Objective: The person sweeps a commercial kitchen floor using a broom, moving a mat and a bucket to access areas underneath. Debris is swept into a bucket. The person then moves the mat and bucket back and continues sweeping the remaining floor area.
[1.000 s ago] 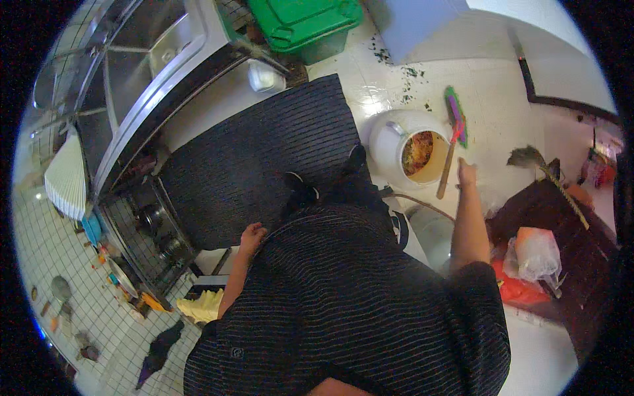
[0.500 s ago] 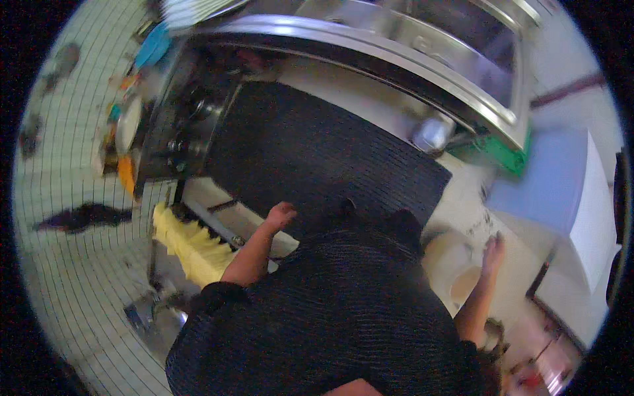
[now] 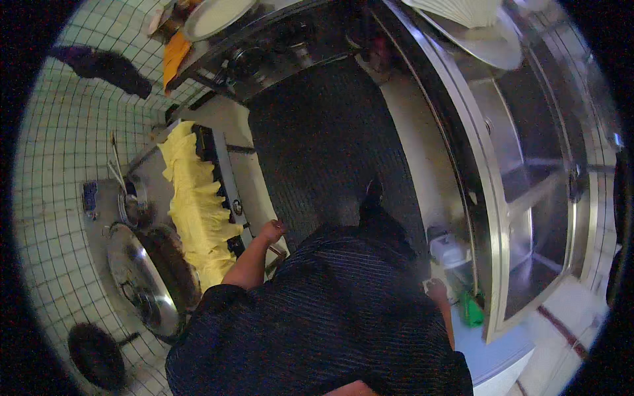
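Since the earlier frame the view has turned to the person's left: the steel sink counter [image 3: 495, 231], formerly across the top, now runs down the right side, and the right hand [image 3: 436, 290] has come lower and closer to the body.

From left to right: one round black pan [image 3: 97, 356] with a handle; one dark, limp, cloth-like piece [image 3: 105, 69] against the wall; one large, round, shiny metal lid or pan [image 3: 142, 280]; one yellow, ragged-edged sheet [image 3: 198, 204], draped along a low unit with a silver front panel; and one orange cloth [image 3: 175, 59] higher up. The left hand [image 3: 272, 231] hangs beside that panel, fingers loosely curled, nothing visible in it; the yellow sheet lies to its left, apart. The right hand, likewise released and lightly bent, is near one white plastic container [image 3: 449, 251] and one green plastic object [image 3: 471, 309]. At least two basins are set into the counter; one white fluted dish [image 3: 462, 10] stands at its far end.

One black ribbed mat [image 3: 323, 132] covers the middle of the pale floor [image 3: 416, 145]; gridded, pale-green tiles [image 3: 46, 231] line the left wall.
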{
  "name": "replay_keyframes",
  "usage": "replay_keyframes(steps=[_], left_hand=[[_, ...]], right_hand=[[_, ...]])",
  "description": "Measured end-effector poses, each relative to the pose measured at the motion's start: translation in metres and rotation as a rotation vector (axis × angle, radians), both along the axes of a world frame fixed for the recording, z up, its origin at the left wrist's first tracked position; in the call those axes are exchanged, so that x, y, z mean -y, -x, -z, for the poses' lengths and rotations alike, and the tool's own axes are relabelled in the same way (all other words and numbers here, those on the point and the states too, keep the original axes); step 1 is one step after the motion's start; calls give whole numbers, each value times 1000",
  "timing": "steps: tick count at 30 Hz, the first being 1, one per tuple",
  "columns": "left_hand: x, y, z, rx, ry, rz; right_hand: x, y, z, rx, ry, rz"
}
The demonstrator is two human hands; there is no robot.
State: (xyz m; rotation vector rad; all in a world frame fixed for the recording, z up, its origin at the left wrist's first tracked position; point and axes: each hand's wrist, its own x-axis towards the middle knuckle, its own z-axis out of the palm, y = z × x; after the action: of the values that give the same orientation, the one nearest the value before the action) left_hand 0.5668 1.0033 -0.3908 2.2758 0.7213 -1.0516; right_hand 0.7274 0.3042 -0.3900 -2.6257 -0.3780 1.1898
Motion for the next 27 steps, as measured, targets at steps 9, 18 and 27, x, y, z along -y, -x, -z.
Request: replay_keyframes(steps=[9,18,27], left_hand=[[14,-48,-96,322,-34,-967],[-105,-92,-118,679,-635,-1066],[-116,-148,-55,480,231,-1663]], right_hand=[[-316,-389,-50,260,-26,-278],[-641,-455,-65,-21,-177,-404],[-873,-422,-24,127,132,-1300]])
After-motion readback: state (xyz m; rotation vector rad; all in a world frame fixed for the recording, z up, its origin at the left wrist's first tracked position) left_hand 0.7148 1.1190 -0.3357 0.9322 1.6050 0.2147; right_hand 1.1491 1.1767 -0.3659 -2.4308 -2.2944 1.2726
